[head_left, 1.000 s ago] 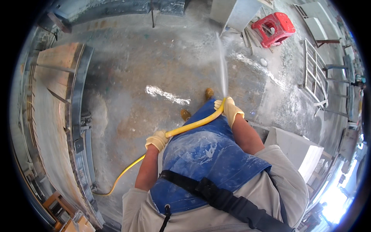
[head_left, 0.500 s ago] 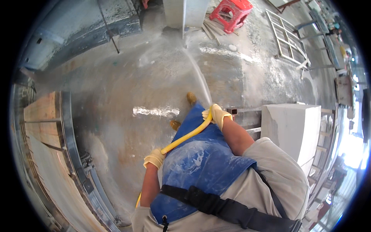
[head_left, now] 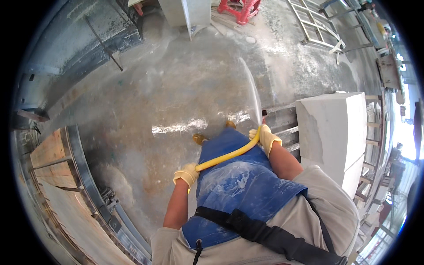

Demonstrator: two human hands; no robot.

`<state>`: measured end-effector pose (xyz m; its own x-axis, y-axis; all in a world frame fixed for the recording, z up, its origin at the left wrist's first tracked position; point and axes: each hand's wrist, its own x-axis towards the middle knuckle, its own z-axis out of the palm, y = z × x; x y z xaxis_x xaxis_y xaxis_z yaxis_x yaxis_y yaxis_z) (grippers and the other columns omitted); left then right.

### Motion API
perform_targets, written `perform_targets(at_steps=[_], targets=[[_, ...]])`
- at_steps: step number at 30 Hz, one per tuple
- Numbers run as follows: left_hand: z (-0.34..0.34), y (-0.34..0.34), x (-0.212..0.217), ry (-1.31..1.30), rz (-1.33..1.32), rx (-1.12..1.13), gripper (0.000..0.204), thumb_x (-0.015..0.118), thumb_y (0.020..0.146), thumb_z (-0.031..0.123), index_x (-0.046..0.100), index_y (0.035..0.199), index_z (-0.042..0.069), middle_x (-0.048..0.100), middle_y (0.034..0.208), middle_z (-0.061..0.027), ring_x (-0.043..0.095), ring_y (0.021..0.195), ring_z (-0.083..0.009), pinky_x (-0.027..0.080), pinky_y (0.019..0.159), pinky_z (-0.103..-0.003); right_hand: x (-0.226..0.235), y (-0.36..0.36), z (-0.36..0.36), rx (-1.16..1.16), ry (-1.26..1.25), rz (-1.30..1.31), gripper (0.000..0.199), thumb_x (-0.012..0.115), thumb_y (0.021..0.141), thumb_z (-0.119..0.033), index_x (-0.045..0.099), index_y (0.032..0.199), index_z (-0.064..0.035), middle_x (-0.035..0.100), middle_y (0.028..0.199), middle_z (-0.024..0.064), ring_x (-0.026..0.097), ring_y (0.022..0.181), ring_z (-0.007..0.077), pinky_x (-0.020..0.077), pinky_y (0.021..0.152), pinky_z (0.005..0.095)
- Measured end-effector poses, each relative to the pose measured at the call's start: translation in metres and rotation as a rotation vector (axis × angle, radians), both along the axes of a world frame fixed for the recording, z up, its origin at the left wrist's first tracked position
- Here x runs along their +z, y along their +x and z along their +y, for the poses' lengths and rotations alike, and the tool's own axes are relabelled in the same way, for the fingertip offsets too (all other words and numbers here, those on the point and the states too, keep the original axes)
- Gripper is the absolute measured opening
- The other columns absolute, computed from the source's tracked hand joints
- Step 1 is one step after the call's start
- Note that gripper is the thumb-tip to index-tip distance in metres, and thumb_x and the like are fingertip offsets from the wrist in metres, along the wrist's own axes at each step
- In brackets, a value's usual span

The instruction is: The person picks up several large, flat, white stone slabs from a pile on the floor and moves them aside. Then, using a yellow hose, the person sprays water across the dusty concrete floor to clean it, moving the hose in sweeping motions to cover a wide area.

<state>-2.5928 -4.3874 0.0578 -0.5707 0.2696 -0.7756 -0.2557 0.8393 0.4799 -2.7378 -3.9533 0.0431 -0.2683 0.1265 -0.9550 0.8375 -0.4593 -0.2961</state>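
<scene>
A yellow hose (head_left: 229,155) runs across the front of my blue apron (head_left: 238,181). My right hand (head_left: 265,138), in a pale yellow glove, is closed around the hose near its spraying end. A thin jet of water (head_left: 255,98) shoots from there, away from me over the wet floor (head_left: 176,88). My left hand (head_left: 188,173), gloved alike, grips the hose farther back, at the left side of the apron. Past the apron's far edge show my yellow-brown boots (head_left: 200,139).
White stone blocks (head_left: 324,128) stand on a metal rack close on my right. To the left, a steel-edged frame (head_left: 79,159) carries wooden boards (head_left: 53,150). Farther off are a red stool (head_left: 240,9), a pale metal grid frame (head_left: 316,24) and a grey pillar (head_left: 187,11).
My right hand and the hose end have moved right and slightly nearer. The jet now lands farther right on the floor. My feet have shifted, and the view has turned slightly.
</scene>
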Motion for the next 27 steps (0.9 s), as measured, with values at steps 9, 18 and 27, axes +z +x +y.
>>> perform_targets(at_steps=[9,18,27], targets=[[-0.001,-0.019,0.047,-0.095,-0.068,-0.053,0.028,0.058,0.095,0.031,0.074,0.108,0.012,0.072,0.107,-0.0218,0.069,0.1,-0.0415,0.055,0.087,-0.05,0.036,-0.012,-0.035,-0.125,0.185,-0.166,0.063,0.036,0.103,-0.043,0.062,0.112,0.0131,0.071,0.106,0.028,0.071,0.09,0.0451,0.0577,0.091,0.0533],[-0.007,-0.028,0.088,-0.095,-0.115,-0.053,0.024,0.062,0.093,0.025,0.075,0.107,0.012,0.073,0.104,-0.0212,0.069,0.099,-0.0415,0.055,0.088,-0.05,0.036,-0.01,-0.037,-0.252,0.171,-0.124,0.055,0.03,0.104,-0.047,0.055,0.097,0.0022,0.063,0.076,0.02,0.062,0.058,0.0391,0.0541,0.059,0.0504],[-0.003,-0.034,0.081,-0.047,-0.095,-0.075,0.03,0.061,0.094,0.032,0.074,0.106,0.009,0.072,0.104,-0.024,0.069,0.1,-0.0423,0.054,0.086,-0.05,0.065,-0.016,-0.028,-0.247,0.189,-0.157,0.077,0.031,0.104,-0.059,0.061,0.101,0.0117,0.071,0.089,0.0267,0.068,0.071,0.046,0.0581,0.073,0.0554]])
